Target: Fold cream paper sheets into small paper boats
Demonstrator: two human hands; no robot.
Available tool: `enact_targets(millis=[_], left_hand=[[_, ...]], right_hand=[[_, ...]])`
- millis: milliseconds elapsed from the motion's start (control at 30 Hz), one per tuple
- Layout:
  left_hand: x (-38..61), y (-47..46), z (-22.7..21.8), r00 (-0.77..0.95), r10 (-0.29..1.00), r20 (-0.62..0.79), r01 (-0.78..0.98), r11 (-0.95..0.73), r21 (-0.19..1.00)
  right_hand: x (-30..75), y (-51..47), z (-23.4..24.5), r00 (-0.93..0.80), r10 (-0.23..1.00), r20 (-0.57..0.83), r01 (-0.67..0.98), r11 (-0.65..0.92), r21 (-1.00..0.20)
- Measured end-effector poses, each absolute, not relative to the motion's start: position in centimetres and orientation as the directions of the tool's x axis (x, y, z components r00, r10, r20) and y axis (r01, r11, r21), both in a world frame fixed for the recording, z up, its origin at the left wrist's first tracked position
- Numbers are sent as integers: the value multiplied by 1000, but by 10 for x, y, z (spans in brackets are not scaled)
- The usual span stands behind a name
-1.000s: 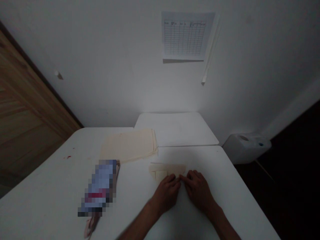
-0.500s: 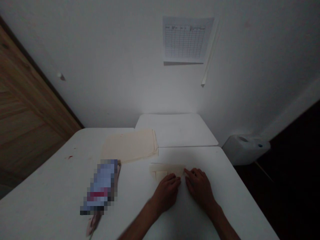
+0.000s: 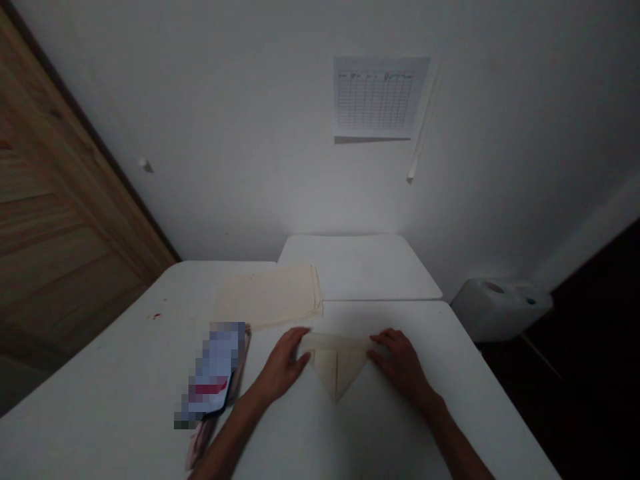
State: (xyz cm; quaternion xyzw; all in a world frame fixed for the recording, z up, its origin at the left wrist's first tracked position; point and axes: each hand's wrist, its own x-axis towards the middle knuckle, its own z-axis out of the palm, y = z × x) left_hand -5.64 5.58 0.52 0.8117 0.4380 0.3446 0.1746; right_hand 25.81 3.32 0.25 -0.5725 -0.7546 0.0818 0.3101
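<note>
A cream sheet of paper lies on the white table, folded into a triangle whose tip points toward me. Two flaps meet at a seam in its middle, and a flat band runs along its far edge. My left hand grips the paper's left corner, thumb on the near side and fingers on the far side. At the opposite corner my right hand holds the paper in the same way between thumb and fingers.
A stack of cream sheets lies at the back left. Nearer me is a phone with a blurred screen, on something pinkish. A white board adjoins the table's far edge. A printed chart hangs on the wall; a white container stands right.
My left hand has moved left, from the paper's near edge to its left corner, uncovering the triangular folds. The right hand stays at the right corner. The view has shifted slightly.
</note>
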Motion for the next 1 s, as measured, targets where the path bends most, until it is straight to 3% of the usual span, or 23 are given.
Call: enact_targets(millis=[333,500,633,833,1000], left_hand=[[-51,61,-2,350,878,328,584,-478,656],[-47,59,-2,365,852,376,559,-524,643],[-42,56,1,375,843,385,558,-537,632],[-34,35,6,254,822,510,680,-527,510],[-22,17,1,378,785,491,695,-591,409]], right_hand=[[258,44,-2,-206,908,366,811,367,-455],[246,37,1,-158,859,486,834,380,-400],[227,22,2,-367,809,460,797,528,-293],[212,8,10,-435,826,358,793,540,-282],[213,5,12,-422,843,334,807,517,-286]])
